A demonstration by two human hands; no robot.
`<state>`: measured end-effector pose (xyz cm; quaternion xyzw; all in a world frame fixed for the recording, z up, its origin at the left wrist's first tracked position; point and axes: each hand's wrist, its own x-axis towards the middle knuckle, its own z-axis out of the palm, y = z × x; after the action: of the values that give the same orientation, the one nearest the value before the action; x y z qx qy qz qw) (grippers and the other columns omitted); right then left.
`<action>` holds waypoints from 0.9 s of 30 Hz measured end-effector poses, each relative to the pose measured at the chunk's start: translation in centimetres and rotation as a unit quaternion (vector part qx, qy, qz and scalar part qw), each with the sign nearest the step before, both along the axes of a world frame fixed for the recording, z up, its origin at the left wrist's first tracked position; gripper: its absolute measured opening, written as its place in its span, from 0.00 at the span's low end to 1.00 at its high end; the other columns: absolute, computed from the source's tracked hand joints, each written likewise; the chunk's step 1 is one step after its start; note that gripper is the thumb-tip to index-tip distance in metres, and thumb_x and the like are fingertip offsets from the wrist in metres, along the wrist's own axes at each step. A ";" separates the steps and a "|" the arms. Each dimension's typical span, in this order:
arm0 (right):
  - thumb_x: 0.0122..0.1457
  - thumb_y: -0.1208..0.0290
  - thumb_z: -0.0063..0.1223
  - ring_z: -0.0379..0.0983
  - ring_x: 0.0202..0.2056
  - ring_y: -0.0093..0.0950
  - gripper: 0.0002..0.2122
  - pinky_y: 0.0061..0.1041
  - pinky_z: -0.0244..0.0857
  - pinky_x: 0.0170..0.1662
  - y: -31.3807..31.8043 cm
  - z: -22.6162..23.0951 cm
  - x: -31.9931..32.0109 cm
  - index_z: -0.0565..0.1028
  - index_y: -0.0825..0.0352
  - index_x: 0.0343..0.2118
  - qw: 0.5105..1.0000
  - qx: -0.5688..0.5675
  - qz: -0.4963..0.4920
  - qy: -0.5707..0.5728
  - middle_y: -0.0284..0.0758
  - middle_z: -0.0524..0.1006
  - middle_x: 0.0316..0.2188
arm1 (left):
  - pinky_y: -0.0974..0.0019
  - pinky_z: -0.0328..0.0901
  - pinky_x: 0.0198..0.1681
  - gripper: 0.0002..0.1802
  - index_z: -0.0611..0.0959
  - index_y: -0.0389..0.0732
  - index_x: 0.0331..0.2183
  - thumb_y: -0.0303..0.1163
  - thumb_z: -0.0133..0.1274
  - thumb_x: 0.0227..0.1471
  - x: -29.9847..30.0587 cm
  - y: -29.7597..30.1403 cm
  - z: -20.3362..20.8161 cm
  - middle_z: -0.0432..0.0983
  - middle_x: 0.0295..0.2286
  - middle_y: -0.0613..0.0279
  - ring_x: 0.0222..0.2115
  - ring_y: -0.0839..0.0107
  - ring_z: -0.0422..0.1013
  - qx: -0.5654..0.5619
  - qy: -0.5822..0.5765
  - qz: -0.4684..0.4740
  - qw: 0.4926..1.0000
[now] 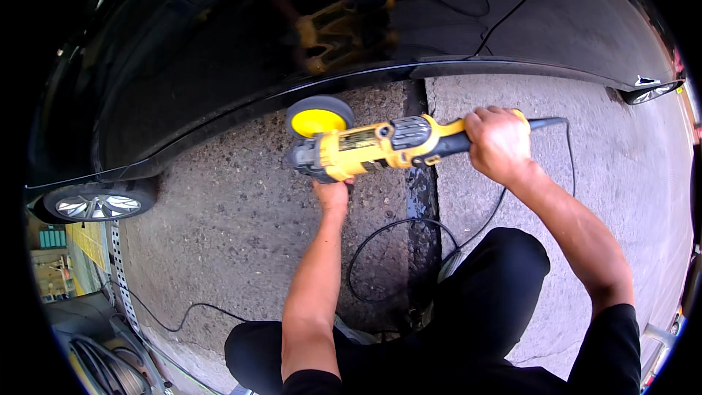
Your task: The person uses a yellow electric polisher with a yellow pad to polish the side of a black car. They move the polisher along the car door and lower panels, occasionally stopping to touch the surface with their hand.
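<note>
A yellow and black polisher is held level in front of a dark, glossy car side. My right hand wraps around its rear handle. Beneath the dark gear head, my left hand supports the front end, its fingers mostly hidden by the tool. The round polishing pad, with a yellow backing and grey rim, is at the lower edge of the car body; I cannot tell whether it touches. The polisher and my hands are mirrored in the paint.
A black cord runs from the handle and loops on the rough concrete by my knees. Wheels stand at left and far right. A hose reel and perforated metal strip are at lower left.
</note>
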<state>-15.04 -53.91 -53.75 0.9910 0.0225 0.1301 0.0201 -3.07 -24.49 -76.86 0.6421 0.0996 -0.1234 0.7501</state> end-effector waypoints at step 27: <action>0.37 0.82 0.55 0.76 0.34 0.46 0.12 0.44 0.68 0.39 -1.7 -4.8 5.2 0.74 0.65 0.29 0.971 0.171 0.038 -0.160 0.41 0.77 0.27 | 0.59 0.72 0.53 0.18 0.85 0.34 0.49 0.26 0.65 0.56 2.6 5.9 10.8 0.84 0.45 0.59 0.45 0.67 0.79 0.183 -0.272 0.086 0.941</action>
<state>-9.86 -55.65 -58.59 0.9445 0.0342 0.2898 -0.1510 -0.51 -18.59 -66.07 0.7666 -0.0326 0.1413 0.6256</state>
